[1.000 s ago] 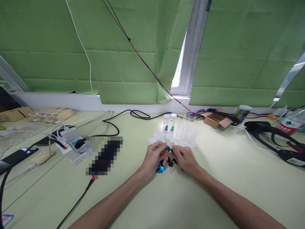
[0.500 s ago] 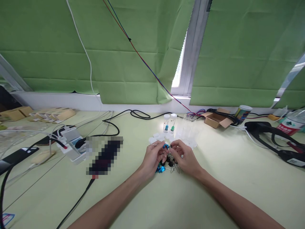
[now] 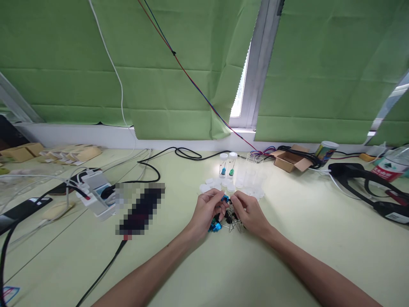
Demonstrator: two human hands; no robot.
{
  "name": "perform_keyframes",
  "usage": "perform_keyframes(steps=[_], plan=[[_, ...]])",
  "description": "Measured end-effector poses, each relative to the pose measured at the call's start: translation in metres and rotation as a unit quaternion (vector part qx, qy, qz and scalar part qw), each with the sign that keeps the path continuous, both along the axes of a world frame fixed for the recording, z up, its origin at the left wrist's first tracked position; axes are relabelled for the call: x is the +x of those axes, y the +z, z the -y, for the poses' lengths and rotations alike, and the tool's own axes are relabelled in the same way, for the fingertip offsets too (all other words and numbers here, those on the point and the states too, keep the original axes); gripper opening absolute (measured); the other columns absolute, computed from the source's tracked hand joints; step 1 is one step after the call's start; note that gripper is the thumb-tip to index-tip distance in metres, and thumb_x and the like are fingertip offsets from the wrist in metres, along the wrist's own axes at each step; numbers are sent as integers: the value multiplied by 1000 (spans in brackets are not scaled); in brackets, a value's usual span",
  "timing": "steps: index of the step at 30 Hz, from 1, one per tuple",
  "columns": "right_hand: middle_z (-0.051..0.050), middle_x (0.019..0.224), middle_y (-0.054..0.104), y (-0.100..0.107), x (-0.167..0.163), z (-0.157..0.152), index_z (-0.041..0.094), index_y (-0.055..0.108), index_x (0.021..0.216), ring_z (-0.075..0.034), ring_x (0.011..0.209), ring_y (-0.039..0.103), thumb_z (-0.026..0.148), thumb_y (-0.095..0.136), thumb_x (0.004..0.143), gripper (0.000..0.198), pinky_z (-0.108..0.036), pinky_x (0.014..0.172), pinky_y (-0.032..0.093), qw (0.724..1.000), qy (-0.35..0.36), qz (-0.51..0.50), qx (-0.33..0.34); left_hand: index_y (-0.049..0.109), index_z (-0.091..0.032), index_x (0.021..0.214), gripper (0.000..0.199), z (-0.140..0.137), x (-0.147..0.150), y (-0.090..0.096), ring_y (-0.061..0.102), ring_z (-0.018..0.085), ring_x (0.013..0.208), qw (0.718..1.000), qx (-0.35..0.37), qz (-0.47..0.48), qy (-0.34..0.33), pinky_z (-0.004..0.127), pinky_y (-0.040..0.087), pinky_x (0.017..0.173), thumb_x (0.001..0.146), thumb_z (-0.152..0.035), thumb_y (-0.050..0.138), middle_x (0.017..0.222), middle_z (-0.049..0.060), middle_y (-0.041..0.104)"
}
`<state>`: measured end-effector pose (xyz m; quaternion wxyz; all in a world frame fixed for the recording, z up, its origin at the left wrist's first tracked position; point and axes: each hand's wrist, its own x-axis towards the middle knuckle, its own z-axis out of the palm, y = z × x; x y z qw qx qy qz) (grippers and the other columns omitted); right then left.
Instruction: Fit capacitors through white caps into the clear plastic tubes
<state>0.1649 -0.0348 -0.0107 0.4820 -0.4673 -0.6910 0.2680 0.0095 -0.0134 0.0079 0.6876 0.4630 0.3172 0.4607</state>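
Over the middle of the table, my left hand (image 3: 206, 211) is closed, pinching a small blue part (image 3: 225, 198) between thumb and fingers. A thin wire-like piece sticks out leftward behind those fingers. Right beside it, my right hand (image 3: 251, 212) is closed with its fingertips at a small black piece against the blue part; the exact contact is partly hidden. Below the hands lies a pile of black parts with thin metal wires (image 3: 232, 221), and loose blue parts (image 3: 216, 227) sit at its left. Two clear capped vials stand beyond: one with a blue piece (image 3: 223, 171), one with a green piece (image 3: 231, 172).
White round caps (image 3: 213, 183) are scattered beyond my hands, near clear empty containers (image 3: 254, 172). Further right are a small cardboard box (image 3: 290, 161), a printed can (image 3: 326, 152), black glasses-like gear (image 3: 361, 187) and a bottle (image 3: 391, 166). A power strip (image 3: 99, 194) and cables lie left.
The blue part has shifted slightly right and down between my fingertips. My right hand has turned and closed in a little, its fingers more curled. Nothing else has visibly moved.
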Motion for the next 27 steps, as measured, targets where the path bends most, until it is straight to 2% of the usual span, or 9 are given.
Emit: perform_keyframes(steps=[4, 9, 13, 16, 22, 27], plan=[[5, 52, 36, -3, -1, -2, 22, 35, 63, -11, 49, 32, 42, 35, 100, 42, -26, 50, 29, 1000, -5, -4, 4, 59, -16, 70, 31, 1, 0, -1, 47, 8, 45, 1000, -5, -2, -11, 21, 37, 41, 79, -42, 72, 62, 1, 60], [5, 53, 37, -4, -1, -2, 21, 38, 63, -11, 50, 33, 43, 35, 100, 43, -26, 50, 30, 1000, -12, -12, 4, 59, -16, 72, 29, 0, 0, -1, 48, 8, 45, 1000, -17, 9, -14, 20, 37, 41, 80, -41, 70, 64, 2, 62], [5, 61, 46, -4, -1, -1, 20, 52, 87, -11, 52, 41, 42, 47, 97, 25, -25, 50, 32, 999, 5, -40, -4, 59, -15, 74, 28, -2, 0, -1, 48, 8, 46, 999, -35, 29, 7, 20, 38, 41, 80, -40, 71, 63, 1, 60], [3, 68, 53, -4, -1, 0, 20, 51, 101, -12, 56, 48, 39, 54, 93, 21, -25, 50, 35, 998, 27, -54, -2, 59, -15, 74, 27, -3, 0, -3, 48, 7, 45, 998, -36, 42, 15, 19, 38, 40, 80, -39, 71, 60, 0, 59], [2, 68, 55, -2, -2, 1, 19, 52, 95, -12, 55, 48, 36, 51, 94, 17, -25, 49, 35, 998, 26, -49, -3, 60, -15, 76, 26, -3, -1, -4, 48, 8, 46, 999, -29, 32, 11, 20, 38, 40, 82, -38, 69, 62, 0, 59], [1, 65, 53, -1, -1, 0, 19, 53, 85, -12, 54, 42, 37, 47, 95, 22, -25, 49, 33, 999, 17, -30, 7, 59, -15, 74, 27, -1, 0, -2, 47, 8, 46, 1000, -17, 21, 5, 20, 38, 41, 82, -38, 69, 63, 1, 60]])
